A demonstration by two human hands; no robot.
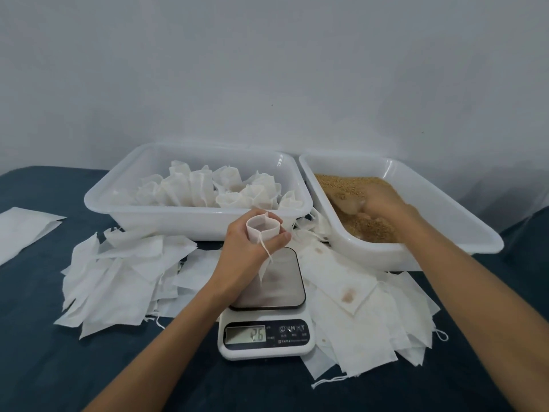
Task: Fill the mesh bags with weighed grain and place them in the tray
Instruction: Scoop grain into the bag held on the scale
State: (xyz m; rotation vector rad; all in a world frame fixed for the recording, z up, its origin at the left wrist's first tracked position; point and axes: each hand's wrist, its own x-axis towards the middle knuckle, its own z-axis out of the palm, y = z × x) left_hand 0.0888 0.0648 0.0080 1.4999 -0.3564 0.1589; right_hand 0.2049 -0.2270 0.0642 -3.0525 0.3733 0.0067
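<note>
My left hand [252, 248] grips a small white mesh bag [263, 230] with its mouth held open upward, just above the kitchen scale [267, 307]. The bag's drawstring hangs over my fingers. My right hand [383, 203] is down in the brown grain [350, 185] inside the right white tray [445, 221], blurred, with a pale scoop-like shape [344, 203] at its fingers. The left white tray [190, 218] holds several filled bags [208, 188] standing upright. The scale display shows digits.
Loose empty mesh bags lie in heaps left [118, 275] and right [362, 316] of the scale on the dark blue cloth [44, 352]. A flat white sheet [20, 230] lies at the far left. A pale wall rises behind the trays.
</note>
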